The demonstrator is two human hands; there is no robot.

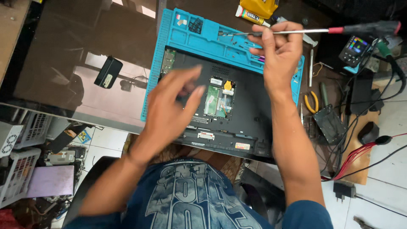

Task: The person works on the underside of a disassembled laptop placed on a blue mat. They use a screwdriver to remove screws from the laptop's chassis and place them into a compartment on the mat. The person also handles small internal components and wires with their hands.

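one black laptop [250,110] lies bottom-up on one blue work mat [199,34], which sits on a dark glossy desk [63,63]. one small hatch in the laptop's underside is open, and a green circuit board [212,99] shows inside it, with a yellow tab just above.

the left hand [169,106] hovers over the left half of the laptop, fingers loosely spread and slightly blurred; it holds nothing that can be seen. the right hand [277,51] is at the far edge of the laptop, over the mat's tray section. it pinches the thin metal shaft of one long screwdriver [313,30] between thumb and fingertips. the screwdriver lies nearly level, its tip pointing left over the mat's small compartments, its black-and-red handle out to the right.

beyond the mat stand one yellow bottle [258,6] and one glue tube [250,16]. to the right of the laptop lie one pair of yellow-handled pliers [311,101], one small meter with a lit screen [356,48], and a tangle of red and black cables [356,157]. one small black box [108,72] rests on the desk to the left.
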